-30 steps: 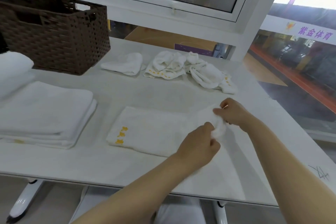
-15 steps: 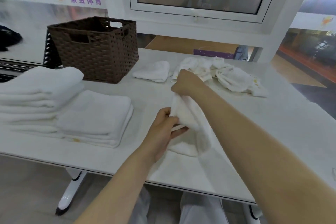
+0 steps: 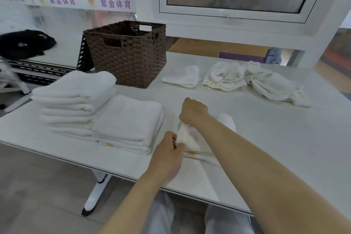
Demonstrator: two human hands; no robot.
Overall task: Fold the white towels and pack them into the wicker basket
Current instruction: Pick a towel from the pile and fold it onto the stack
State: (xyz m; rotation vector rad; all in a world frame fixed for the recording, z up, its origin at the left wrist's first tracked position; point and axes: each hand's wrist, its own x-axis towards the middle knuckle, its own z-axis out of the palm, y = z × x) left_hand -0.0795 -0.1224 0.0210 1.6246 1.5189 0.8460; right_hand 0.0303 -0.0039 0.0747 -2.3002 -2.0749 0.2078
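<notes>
A white towel [image 3: 190, 139] with yellow marks lies near the table's front edge, partly under my right forearm. My left hand [image 3: 168, 155] pinches its near corner. My right hand [image 3: 193, 111] grips the far corner, just beyond. To the left sit two stacks of folded white towels, a lower one [image 3: 129, 121] and a taller one [image 3: 76, 99]. The brown wicker basket [image 3: 129, 53] stands at the back left of the table. Loose unfolded towels [image 3: 247, 80] lie at the back, right of the basket.
The white table [image 3: 284, 138] reaches to the right, with its front edge close to my body. A small crumpled white towel [image 3: 182, 76] lies beside the basket. A black bundle [image 3: 24, 43] rests on a rack at far left. A window frame [image 3: 237, 17] is behind the table.
Both hands carried the towel's right end leftwards over itself, folding it. The hands now hold it lower, close to the folded stack. The view turned left.
</notes>
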